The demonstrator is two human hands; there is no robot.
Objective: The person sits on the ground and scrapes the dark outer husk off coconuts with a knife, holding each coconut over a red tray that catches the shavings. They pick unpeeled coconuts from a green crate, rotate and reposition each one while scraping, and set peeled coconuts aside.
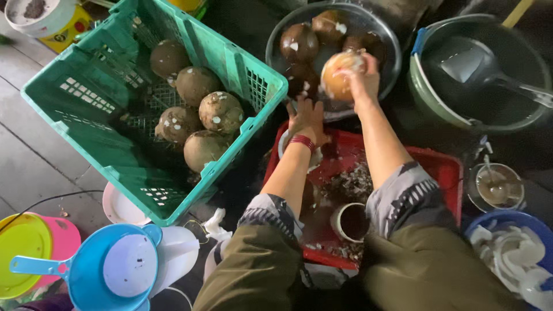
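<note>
Coconut (340, 75), pale and partly peeled, sits gripped in the right hand (363, 80) over the steel bowl (386, 40), which holds darker coconuts. Left hand (305, 118) rests open, fingers spread, on the bowl's near rim, seemingly steadying it. Five unpeeled coconuts fill the green crate (75, 92); a red tray (438, 167) below catches shavings.

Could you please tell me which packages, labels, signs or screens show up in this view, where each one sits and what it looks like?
Yellow container: top left corner, beside the green crate, under a white bowl; boxy, yellow with a red printed label patch, too small to make out.
No signs or screens in view; the other things are unlabelled tubs, bowls and coconuts.
</note>
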